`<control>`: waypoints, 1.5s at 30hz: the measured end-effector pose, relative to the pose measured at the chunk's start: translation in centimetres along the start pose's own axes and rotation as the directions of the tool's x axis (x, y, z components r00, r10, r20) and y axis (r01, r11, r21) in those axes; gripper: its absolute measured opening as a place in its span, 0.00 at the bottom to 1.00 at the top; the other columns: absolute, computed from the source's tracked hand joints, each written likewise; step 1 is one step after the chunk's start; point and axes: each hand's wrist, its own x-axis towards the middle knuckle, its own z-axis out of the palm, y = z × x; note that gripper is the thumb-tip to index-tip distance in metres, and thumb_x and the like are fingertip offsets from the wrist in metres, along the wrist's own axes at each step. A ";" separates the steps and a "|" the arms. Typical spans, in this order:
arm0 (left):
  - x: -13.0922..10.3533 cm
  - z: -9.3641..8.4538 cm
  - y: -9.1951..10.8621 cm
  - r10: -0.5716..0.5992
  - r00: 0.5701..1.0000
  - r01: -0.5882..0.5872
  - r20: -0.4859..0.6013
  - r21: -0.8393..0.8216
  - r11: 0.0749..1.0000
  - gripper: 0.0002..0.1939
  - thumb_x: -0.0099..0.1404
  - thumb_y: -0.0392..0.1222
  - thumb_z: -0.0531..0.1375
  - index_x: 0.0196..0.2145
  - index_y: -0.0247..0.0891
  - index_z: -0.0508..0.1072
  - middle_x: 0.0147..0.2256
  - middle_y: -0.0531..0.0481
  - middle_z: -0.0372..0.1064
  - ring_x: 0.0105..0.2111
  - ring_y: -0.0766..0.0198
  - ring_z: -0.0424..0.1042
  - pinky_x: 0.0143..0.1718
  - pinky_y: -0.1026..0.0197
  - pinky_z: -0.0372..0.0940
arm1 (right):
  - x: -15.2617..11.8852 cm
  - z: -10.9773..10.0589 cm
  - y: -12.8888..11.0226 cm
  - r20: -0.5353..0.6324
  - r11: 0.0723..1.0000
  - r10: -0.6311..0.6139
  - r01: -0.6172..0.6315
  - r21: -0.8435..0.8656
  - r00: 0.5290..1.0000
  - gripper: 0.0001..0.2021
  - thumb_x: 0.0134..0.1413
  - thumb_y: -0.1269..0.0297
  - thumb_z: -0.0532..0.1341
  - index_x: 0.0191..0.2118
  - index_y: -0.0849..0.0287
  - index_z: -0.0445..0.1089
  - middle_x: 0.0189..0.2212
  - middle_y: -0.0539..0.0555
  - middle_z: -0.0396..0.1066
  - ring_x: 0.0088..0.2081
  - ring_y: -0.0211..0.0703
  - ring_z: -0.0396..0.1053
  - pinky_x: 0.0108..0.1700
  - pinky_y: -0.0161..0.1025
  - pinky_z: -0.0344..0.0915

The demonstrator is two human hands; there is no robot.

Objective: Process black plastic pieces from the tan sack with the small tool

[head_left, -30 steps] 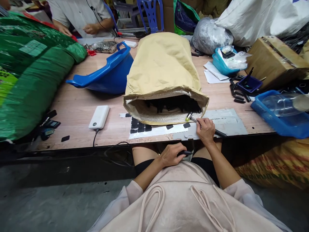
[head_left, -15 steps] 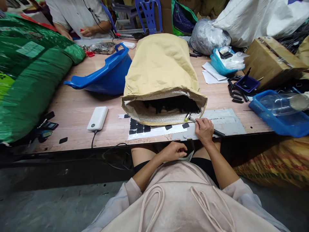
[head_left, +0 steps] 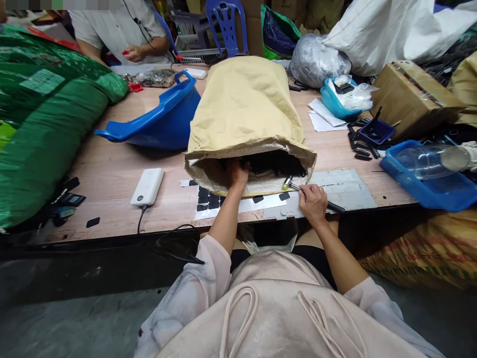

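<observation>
The sack [head_left: 246,104] lies on the worktop [head_left: 171,169], mouth towards the person; it looks bulky, probably heavy, with stiffish walls best gripped by the folded rim. The black parts [head_left: 278,161] inside seem light and hard, easily pinched singly. The left hand [head_left: 238,172] reaches among them, its grip impossible to tell. The right hand [head_left: 314,203] is closed round the hammer [head_left: 296,187], likely head-heavy, steadiest by its dark handle.
</observation>
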 end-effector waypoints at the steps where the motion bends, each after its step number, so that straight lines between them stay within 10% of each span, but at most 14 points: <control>1: -0.1 -0.2 -0.1 -0.021 1.000 0.021 0.008 0.000 1.000 0.08 0.59 0.35 0.68 0.37 0.38 0.76 0.41 0.43 0.76 0.49 0.46 0.75 0.56 0.46 0.69 | 0.0 0.0 0.0 0.004 1.000 0.003 -0.003 0.002 1.000 0.12 0.64 0.66 0.59 0.49 0.55 0.78 0.40 0.58 0.72 0.44 0.51 0.63 0.45 0.44 0.56; 7: -4.6 -4.1 0.7 0.097 0.985 -0.088 0.143 -0.074 0.993 0.09 0.65 0.42 0.66 0.43 0.39 0.78 0.38 0.47 0.75 0.39 0.56 0.75 0.45 0.55 0.70 | 0.0 -0.1 -0.1 0.009 1.000 0.007 -0.007 0.000 1.000 0.12 0.64 0.65 0.59 0.49 0.55 0.78 0.41 0.58 0.73 0.44 0.51 0.63 0.45 0.45 0.57; 13: -10.4 -5.7 0.6 0.456 0.737 -0.379 0.499 -0.253 0.890 0.05 0.64 0.40 0.67 0.39 0.40 0.79 0.36 0.49 0.74 0.39 0.58 0.72 0.44 0.57 0.68 | 0.0 0.0 0.1 -0.004 1.000 0.005 -0.005 -0.009 1.000 0.13 0.64 0.64 0.59 0.49 0.55 0.78 0.41 0.58 0.73 0.44 0.52 0.64 0.45 0.45 0.57; 25: -11.0 -3.8 0.3 0.374 0.773 -0.378 0.513 -0.102 0.920 0.08 0.63 0.42 0.70 0.39 0.42 0.79 0.38 0.50 0.74 0.42 0.55 0.71 0.47 0.55 0.65 | 0.5 -0.5 0.4 0.043 0.998 0.034 -0.035 0.042 0.999 0.09 0.65 0.63 0.58 0.44 0.57 0.75 0.39 0.59 0.72 0.43 0.53 0.64 0.45 0.46 0.59; 34: -10.7 -3.4 0.5 0.297 0.795 -0.269 0.528 -0.131 0.954 0.08 0.60 0.42 0.72 0.38 0.43 0.82 0.35 0.51 0.75 0.41 0.56 0.72 0.45 0.56 0.66 | -1.7 -3.7 -4.4 0.104 0.933 -0.079 0.036 0.358 0.991 0.14 0.72 0.60 0.53 0.52 0.54 0.75 0.42 0.55 0.75 0.44 0.44 0.73 0.47 0.38 0.68; 45: -10.8 -3.0 0.3 0.288 0.813 -0.267 0.506 -0.115 0.957 0.08 0.59 0.41 0.73 0.38 0.43 0.82 0.36 0.51 0.76 0.42 0.56 0.72 0.47 0.55 0.66 | -2.4 -3.7 -6.2 0.136 0.955 -0.150 0.108 0.275 0.979 0.19 0.72 0.66 0.53 0.59 0.49 0.76 0.37 0.53 0.73 0.38 0.40 0.72 0.38 0.33 0.65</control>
